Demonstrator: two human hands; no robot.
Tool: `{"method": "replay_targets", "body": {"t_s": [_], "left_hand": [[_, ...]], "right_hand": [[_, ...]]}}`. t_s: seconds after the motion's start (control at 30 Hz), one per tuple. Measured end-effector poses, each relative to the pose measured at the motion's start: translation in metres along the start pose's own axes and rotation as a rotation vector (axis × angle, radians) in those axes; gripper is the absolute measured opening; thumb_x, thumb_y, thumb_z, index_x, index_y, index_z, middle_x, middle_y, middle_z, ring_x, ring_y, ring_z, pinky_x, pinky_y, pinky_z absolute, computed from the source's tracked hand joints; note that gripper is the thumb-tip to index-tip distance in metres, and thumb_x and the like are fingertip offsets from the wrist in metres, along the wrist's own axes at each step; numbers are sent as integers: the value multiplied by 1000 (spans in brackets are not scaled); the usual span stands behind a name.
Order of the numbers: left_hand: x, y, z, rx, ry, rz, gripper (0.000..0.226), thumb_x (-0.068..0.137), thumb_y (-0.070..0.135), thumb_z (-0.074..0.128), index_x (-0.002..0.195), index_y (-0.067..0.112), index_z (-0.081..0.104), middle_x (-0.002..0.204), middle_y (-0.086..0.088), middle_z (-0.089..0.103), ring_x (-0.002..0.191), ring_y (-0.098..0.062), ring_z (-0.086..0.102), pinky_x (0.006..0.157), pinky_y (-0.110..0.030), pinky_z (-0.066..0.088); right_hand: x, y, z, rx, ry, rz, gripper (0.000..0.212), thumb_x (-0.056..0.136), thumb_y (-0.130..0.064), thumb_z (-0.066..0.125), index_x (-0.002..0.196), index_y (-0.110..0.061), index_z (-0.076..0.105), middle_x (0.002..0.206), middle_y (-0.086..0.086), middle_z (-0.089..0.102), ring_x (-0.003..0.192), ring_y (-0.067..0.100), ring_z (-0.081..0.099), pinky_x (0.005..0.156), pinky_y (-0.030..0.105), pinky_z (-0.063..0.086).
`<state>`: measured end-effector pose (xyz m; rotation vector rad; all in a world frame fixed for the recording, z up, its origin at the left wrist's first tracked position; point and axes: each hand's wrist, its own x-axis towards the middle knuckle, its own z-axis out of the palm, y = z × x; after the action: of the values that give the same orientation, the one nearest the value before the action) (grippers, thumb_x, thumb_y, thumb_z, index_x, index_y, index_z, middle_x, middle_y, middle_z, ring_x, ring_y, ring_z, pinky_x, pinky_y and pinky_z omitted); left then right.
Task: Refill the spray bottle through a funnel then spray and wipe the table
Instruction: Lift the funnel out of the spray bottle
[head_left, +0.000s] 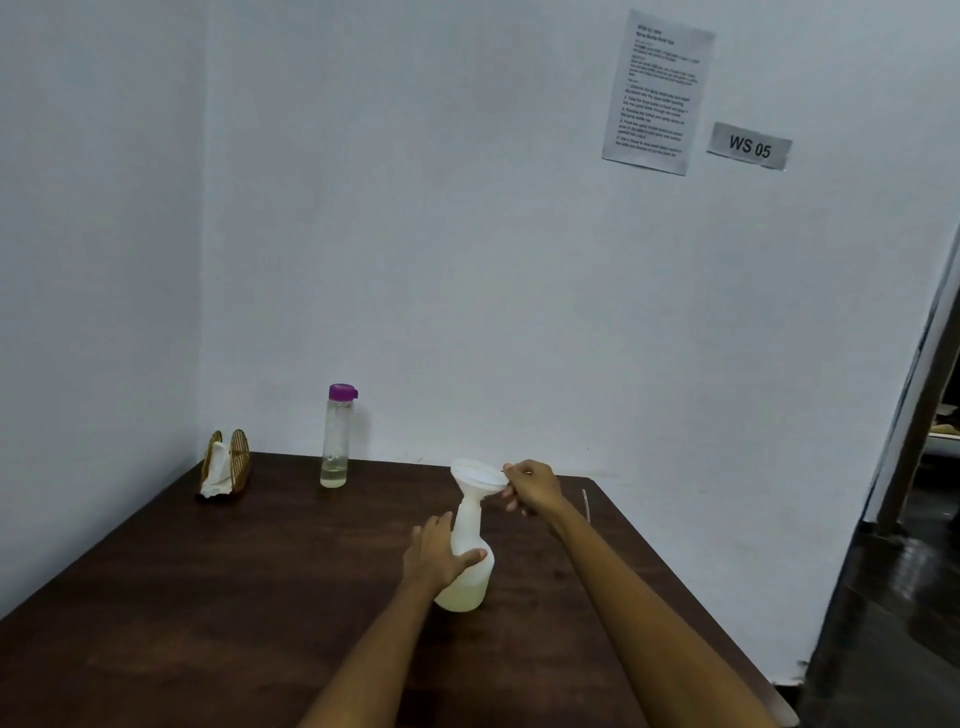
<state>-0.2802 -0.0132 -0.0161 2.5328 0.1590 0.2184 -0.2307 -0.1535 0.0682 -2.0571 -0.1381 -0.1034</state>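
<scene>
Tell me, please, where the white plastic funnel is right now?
In the head view, the white plastic funnel sits in the white spray bottle neck at table centre, its rim pinched by the right hand.

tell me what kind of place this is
Probably a numbered workstation set up for recorded tasks, not a home. A "WS 05" label and a printed instruction sheet are stuck on the bare white wall, above a plain dark wooden table pushed into the corner.

Illumination is dim, even and cool, giving the wall (467, 234) a bluish cast, with only soft shadows beside the clear bottle (336, 441) and under the hands, no glare, mild overall softness, illegible print on the posted sheet (657, 93), and wide-angle bending at the right-hand edge.
</scene>
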Motion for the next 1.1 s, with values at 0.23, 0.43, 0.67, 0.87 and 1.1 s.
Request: {"method": "replay_targets", "body": {"t_s": [0.23, 0.43, 0.67, 0.87, 1.1], "left_hand": [[13, -1, 6, -62, 36, -44, 63, 78, 48, 71, 129, 15, 53, 128, -2, 57, 119, -18, 53, 89, -28, 47], [20, -3, 4, -90, 27, -78, 63, 73, 45, 77, 126, 18, 57, 125, 0, 59, 117, -18, 56, 86, -30, 47], [20, -1, 4, -96, 24, -106, 68, 73, 45, 77, 130, 17, 54, 131, -1, 57, 121, -20, 53, 91, -33, 46], [21, -1, 4, -100, 13, -116, 69, 74, 44, 76, 132, 16, 52, 133, -2, 56, 122, -21, 53, 93, -34, 46], [22, -1, 5, -76, 16, -128, 69, 73, 47, 76, 132, 18, 52, 132, -1, 56, 122, -20, 53, 93, -34, 46]], "right_hand": [[20, -5, -5, 73, -108, 54, 19, 96, -17, 51, 84, -4, 59, 67, 6, 55, 50, 13, 50, 35, 14, 37], [31, -25, -16, 161, -239, 33, 8, 89, 2, 56, 82, 0, 61, 65, 9, 56, 39, 5, 50, 40, 14, 42], [29, -22, -21, 53, -259, 25, 11, 87, 8, 56, 90, 14, 64, 66, 14, 57, 33, 3, 50, 41, 12, 45], [27, -18, -21, 142, -218, 49, 23, 88, 6, 56, 105, 20, 60, 66, 14, 57, 35, 3, 51, 41, 11, 45], [27, -20, -27, 172, -218, 81, 23, 87, 1, 61, 106, 13, 63, 57, 7, 63, 37, 3, 53, 43, 11, 47]]}}
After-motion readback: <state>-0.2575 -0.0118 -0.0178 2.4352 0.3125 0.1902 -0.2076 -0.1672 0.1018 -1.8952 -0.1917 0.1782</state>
